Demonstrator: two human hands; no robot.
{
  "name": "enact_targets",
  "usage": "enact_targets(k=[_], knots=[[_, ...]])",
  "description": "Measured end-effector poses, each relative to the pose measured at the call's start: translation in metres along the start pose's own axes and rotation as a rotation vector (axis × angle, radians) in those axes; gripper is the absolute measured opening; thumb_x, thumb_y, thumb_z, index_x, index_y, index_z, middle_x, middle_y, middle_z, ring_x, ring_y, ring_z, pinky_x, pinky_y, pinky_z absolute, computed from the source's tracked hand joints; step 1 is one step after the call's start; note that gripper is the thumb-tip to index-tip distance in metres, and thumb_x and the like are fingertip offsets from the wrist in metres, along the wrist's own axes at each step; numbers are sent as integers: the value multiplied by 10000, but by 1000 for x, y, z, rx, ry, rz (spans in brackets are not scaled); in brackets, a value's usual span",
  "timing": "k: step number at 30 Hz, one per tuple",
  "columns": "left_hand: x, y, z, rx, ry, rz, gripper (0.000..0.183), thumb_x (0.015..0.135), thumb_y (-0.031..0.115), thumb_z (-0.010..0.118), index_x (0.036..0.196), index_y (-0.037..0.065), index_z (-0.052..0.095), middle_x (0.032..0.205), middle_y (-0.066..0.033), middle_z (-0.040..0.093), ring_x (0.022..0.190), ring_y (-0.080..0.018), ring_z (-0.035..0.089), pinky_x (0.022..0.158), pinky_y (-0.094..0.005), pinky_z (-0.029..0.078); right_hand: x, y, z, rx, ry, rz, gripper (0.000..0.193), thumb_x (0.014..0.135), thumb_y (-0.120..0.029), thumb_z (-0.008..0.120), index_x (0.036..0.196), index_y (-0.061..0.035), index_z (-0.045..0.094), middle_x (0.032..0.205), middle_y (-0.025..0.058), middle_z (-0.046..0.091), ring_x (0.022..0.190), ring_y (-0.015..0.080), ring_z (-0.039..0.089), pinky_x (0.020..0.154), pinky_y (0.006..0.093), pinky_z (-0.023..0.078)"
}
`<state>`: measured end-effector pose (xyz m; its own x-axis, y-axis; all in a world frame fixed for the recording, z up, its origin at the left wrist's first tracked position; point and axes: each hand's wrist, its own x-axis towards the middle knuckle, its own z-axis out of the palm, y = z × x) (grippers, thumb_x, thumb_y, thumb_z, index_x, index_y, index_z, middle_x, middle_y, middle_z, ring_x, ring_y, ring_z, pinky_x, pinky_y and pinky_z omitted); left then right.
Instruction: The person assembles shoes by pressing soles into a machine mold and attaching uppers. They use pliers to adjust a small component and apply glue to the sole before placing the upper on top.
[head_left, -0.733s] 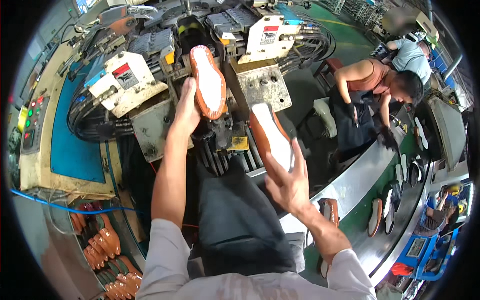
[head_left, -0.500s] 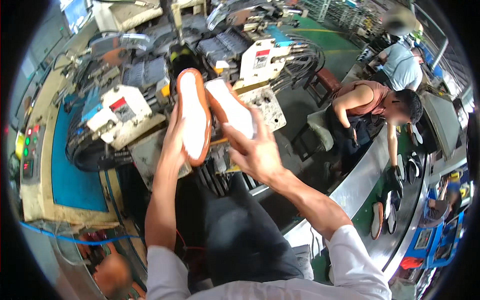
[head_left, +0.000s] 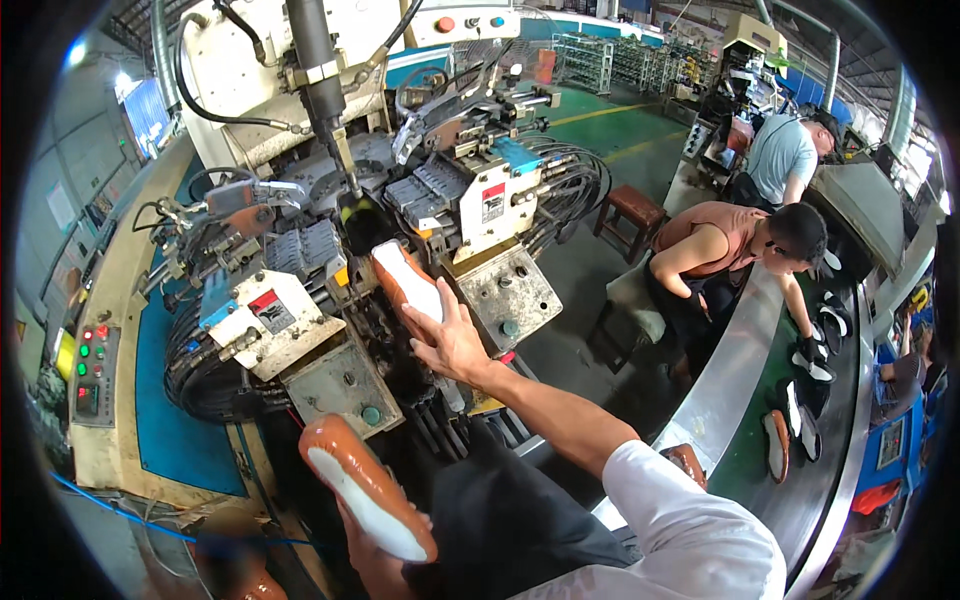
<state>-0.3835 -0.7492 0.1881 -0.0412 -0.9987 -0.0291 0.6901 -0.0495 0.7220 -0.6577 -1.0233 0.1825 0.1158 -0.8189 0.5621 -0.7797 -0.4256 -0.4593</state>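
Right hand (head_left: pixel 452 342) gripping the near end of the far shoe (head_left: pixel 408 282), white sole up; left hand (head_left: pixel 372 562), partly hidden, gripping the near shoe (head_left: pixel 372 508) beside the dark-clad lap (head_left: pixel 520 515). Cream machine (head_left: pixel 240 75) ahead, far shoe at its middle between two side blocks; curved metal bench (head_left: pixel 712 412) at right; co-worker (head_left: pixel 712 235) seated behind it; brown stool (head_left: pixel 634 207); button panel (head_left: pixel 95 372) at left; loose brown shoe (head_left: pixel 777 446) on the bench.
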Motion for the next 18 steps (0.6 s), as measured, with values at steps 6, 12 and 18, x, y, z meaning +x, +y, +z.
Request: enact_targets(k=[6, 12, 18], knots=[[-31, -2, -9, -153, -13, -132, 1098, 890, 292, 789, 1743, 222, 101, 1455, -313, 560, 975, -459, 748, 778, -648, 669, 7, -25, -2, -131, -132, 16, 789, 909, -320, 799, 1636, -291, 493, 1710, 434, 112, 1305, 596, 496, 1087, 619, 515], [-42, -16, 17, -39, -71, -54, 1018, 928, 469, 785, 1713, 157, 217, 1384, -309, 607, 1000, -495, 737, 846, -684, 639, -21, -45, 12, -114, -49, -5, 802, 959, -315, 762, 1679, -257, 413, 1746, 398, 45, 1402, 614, 407, 1118, 649, 470], [-33, -32, 37, -134, 132, -286, 1089, 880, 422, 857, 1728, 257, 193, 1506, -240, 559, 1075, -444, 726, 851, -675, 650, -11, -31, 26, -204, 2, -54, 749, 962, -242, 729, 1659, -194, 461, 1705, 452, 124, 1258, 620, 494, 1119, 633, 449]])
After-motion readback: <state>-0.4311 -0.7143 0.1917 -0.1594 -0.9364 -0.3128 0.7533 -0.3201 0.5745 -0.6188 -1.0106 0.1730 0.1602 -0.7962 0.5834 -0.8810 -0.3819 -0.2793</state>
